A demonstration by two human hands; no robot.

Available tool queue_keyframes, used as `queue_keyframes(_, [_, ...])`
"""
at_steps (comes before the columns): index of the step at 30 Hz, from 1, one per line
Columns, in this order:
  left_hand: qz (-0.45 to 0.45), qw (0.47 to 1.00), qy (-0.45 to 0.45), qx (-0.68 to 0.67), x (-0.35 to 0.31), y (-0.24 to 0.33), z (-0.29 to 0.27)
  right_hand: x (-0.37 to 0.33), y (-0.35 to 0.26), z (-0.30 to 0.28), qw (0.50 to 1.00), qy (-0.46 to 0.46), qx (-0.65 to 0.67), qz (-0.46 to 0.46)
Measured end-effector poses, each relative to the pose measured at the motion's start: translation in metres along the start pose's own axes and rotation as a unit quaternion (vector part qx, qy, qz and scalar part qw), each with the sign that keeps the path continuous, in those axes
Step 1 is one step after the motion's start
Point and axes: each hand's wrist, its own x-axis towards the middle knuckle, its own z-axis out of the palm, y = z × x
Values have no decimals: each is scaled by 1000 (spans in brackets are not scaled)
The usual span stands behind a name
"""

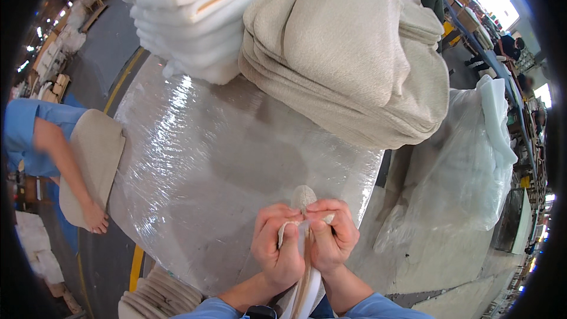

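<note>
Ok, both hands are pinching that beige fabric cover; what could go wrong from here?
The left hand and right hand pinch the beige fabric cover by its edges, so a side might slip loose. The stacked beige fabric seems to reach past the right edge of the plastic-covered table, so a bump could perhaps shift it.

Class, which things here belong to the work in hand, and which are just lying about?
Belonging:
- beige cover, gripped by left hand and right hand
- white pad, partly in view
- plastic-covered table
- probably beige fabric pile and white pad stack

Apparently lying about:
- clear plastic wrapping, right
- white bundles, far left
</note>
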Motion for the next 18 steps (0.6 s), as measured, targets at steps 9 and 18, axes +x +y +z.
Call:
queue_keyframes(9, [62, 997, -39, 15, 1, 5, -14, -4, 7, -10, 997, -46, 0, -59])
queue_keyframes(18, [87, 986, -96, 107, 18, 34, -36, 64, -35, -31, 930, -353, -86, -65])
